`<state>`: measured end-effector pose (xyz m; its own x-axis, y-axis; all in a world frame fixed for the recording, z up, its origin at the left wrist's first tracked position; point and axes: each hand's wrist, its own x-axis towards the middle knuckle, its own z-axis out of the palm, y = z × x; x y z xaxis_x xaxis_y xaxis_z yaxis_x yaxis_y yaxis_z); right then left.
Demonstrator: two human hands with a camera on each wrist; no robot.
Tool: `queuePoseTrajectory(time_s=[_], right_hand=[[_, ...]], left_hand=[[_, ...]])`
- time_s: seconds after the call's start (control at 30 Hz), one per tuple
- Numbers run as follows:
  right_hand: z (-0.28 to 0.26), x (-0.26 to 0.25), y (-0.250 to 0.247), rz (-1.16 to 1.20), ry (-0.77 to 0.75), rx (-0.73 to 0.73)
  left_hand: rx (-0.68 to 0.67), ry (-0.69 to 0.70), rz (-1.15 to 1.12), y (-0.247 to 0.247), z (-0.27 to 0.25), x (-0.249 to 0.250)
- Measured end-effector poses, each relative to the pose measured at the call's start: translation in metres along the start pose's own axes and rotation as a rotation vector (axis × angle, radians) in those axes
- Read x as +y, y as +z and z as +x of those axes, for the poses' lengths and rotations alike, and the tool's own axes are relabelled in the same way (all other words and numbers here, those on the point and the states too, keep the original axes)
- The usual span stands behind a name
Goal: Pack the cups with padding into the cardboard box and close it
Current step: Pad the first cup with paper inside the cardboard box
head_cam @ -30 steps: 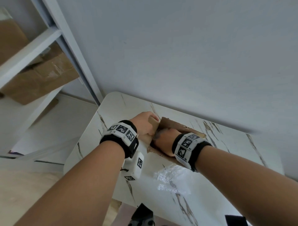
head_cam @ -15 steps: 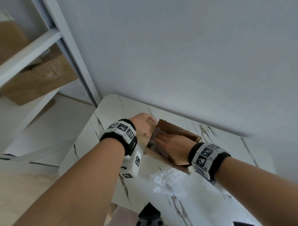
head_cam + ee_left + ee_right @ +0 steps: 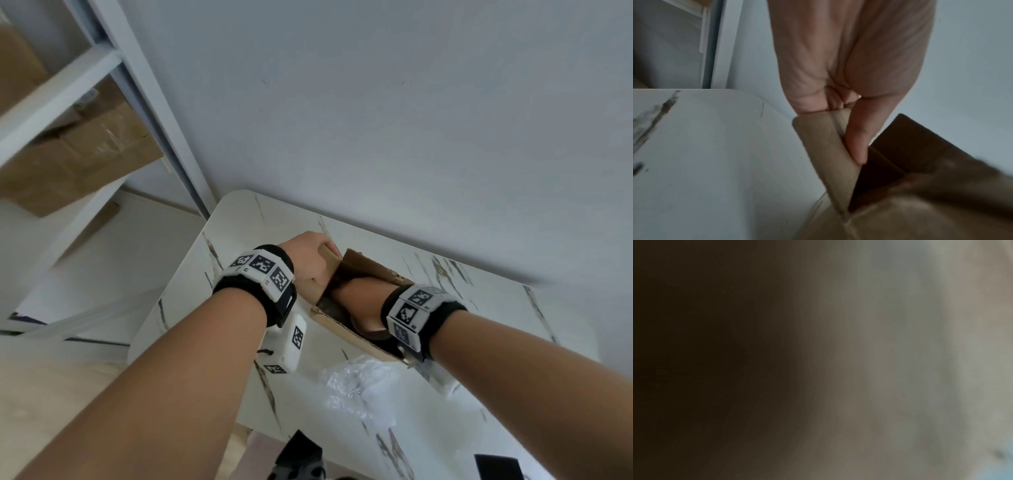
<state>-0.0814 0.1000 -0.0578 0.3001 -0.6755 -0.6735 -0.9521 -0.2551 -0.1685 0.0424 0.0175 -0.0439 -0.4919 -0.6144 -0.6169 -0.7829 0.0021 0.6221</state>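
Cardboard box (image 3: 356, 337) stands on the white marbled counter (image 3: 496, 301), a little below the centre of the head view, close to the wall. Its mouth faces up and it is not closed. Its long axis runs from the upper left toward the lower right of the frame, along the near edge that shows pale.

Left hand (image 3: 308, 258) pinches the flap at the upper-left end of the box: in the left wrist view the thumb (image 3: 857, 142) lies on the inner side of the flap and the other fingers curl behind it. Right hand (image 3: 359, 298) goes down into the box up to the wrist. Its fingers are hidden inside, and the right wrist view is only dark blur, so I cannot tell if this grip is spread or pressed together, or if it holds something. No cup is visible from here.

Clear plastic padding (image 3: 356, 380) lies on the counter just in front of the box, in the lower middle of the frame.

I think several things can go wrong. If the right hand pushes hard, the light box can slide toward the wall or tip, because only one flap holds it. The pinched flap can crease or tear. If the padding stays outside, the cups can knock together after closing.
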Motion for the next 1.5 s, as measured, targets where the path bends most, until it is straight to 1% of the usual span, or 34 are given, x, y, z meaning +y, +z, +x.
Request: queuePoseTrajectory(time_s=[0.07, 0.13, 0.17, 0.23, 0.3, 0.37, 0.43, 0.53, 0.6, 0.63, 0.67, 0.7, 0.73, 0.8, 0.87, 1.03, 1.13, 1.2, 1.27, 1.33, 1.5], right_hand=[[-0.007, 0.007, -0.005, 0.04, -0.016, 0.1], [-0.018, 0.014, -0.012, 0.008, -0.016, 0.184], [-0.024, 0.018, -0.016, -0.044, -0.015, 0.189], [-0.033, 0.019, -0.017, -0.136, -0.043, 0.152], [-0.031, 0.012, -0.01, -0.173, -0.076, 0.076], [-0.018, 0.006, 0.003, -0.171, -0.048, 0.016], [-0.006, 0.006, 0.013, -0.17, -0.013, -0.01], [-0.007, 0.008, 0.012, -0.113, -0.032, 0.023], [-0.018, 0.009, 0.003, -0.156, -0.041, 0.136], [-0.023, 0.012, 0.0, -0.213, -0.026, 0.2], [-0.028, 0.013, -0.003, -0.27, 0.023, 0.24], [-0.032, 0.012, -0.005, -0.297, 0.106, 0.232], [-0.036, 0.01, -0.008, -0.294, 0.204, 0.188], [-0.038, 0.007, -0.006, -0.212, 0.38, 0.069], [-0.036, 0.007, -0.004, -0.113, 0.462, 0.02], [-0.029, 0.009, 0.001, 0.083, 0.518, 0.022], [-0.026, 0.01, 0.007, 0.144, 0.546, 0.072], [-0.025, 0.013, 0.011, 0.135, 0.554, 0.144], [-0.025, 0.015, 0.015, 0.078, 0.546, 0.203], [-0.024, 0.015, 0.018, 0.019, 0.513, 0.234], [-0.023, 0.018, 0.021, -0.029, 0.452, 0.279]], left_hand=[[-0.006, -0.013, -0.014, -0.001, -0.001, 0.0], [-0.006, -0.026, -0.035, -0.001, -0.002, 0.0], [-0.009, -0.032, -0.039, -0.002, -0.002, 0.0], [-0.015, -0.043, -0.036, -0.003, -0.003, 0.002], [-0.013, -0.049, -0.034, -0.003, -0.003, 0.003], [-0.007, -0.058, -0.051, -0.002, -0.003, 0.003], [-0.004, -0.064, -0.075, -0.001, -0.003, 0.002], [0.007, -0.063, -0.067, 0.0, -0.004, 0.003], [0.012, -0.055, -0.042, 0.001, -0.005, 0.004], [0.016, -0.049, -0.024, 0.0, -0.006, 0.004], [0.02, -0.047, -0.009, 0.0, -0.007, 0.005], [0.024, -0.047, 0.001, 0.0, -0.007, 0.005], [0.025, -0.049, 0.005, 0.0, -0.008, 0.006], [0.029, -0.057, 0.008, 0.002, -0.009, 0.008], [0.043, -0.063, -0.004, 0.003, -0.009, 0.008], [0.061, -0.059, -0.026, 0.006, -0.009, 0.008], [0.077, -0.049, -0.012, 0.008, -0.009, 0.008], [0.089, -0.042, -0.002, 0.009, -0.009, 0.008], [0.091, -0.035, 0.018, 0.01, -0.009, 0.009], [0.093, -0.03, 0.038, 0.01, -0.009, 0.008], [0.099, -0.035, 0.026, 0.009, -0.007, 0.009]])
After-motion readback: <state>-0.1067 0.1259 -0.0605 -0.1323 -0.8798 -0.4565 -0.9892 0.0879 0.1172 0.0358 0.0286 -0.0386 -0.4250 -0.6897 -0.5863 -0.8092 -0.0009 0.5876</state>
